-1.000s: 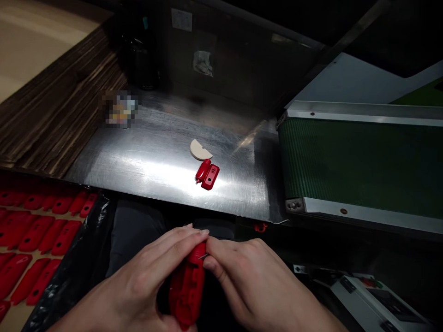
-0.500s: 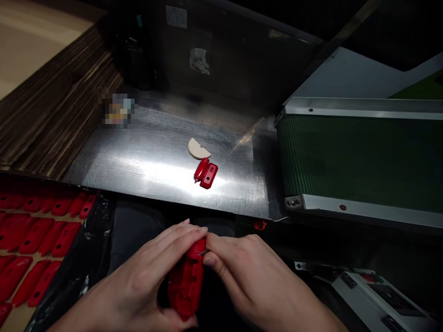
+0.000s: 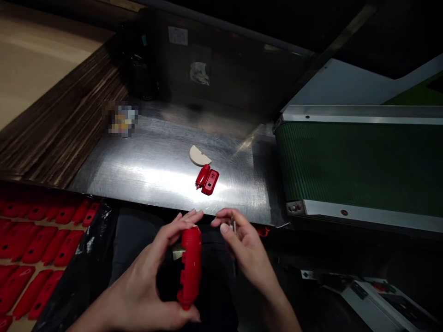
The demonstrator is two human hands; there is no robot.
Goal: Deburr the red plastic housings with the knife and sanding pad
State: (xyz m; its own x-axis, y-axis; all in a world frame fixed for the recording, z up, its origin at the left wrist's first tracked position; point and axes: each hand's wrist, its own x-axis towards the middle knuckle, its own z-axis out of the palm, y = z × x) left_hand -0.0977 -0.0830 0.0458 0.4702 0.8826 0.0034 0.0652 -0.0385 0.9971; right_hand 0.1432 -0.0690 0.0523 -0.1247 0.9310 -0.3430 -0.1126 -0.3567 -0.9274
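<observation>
Shows plain red on the casing (image 3: 192, 265) between the left fingers (image 3: 169, 232), grey on the slim piece (image 3: 234, 226) at the right fingers (image 3: 238, 216). Beyond them, turns red with a black dot on the small plate (image 3: 211, 181), cream on the half-disc (image 3: 198, 157), silver on the tabletop (image 3: 238, 186); to their right, ribbed green on the conveyor belt (image 3: 353, 163); to their left, black-dotted red on the rowed parts (image 3: 37, 242).

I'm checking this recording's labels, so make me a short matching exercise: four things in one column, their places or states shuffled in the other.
1. left hand
2. right hand
3. cream half-disc
4. green conveyor belt

A. lying on the metal table, next to small red parts
B. holding a red plastic casing
C. at the picture's right, edged by metal rails
D. apart from the casing, a slim grey tool in its grasp

Pairs: 1-B, 2-D, 3-A, 4-C
</observation>
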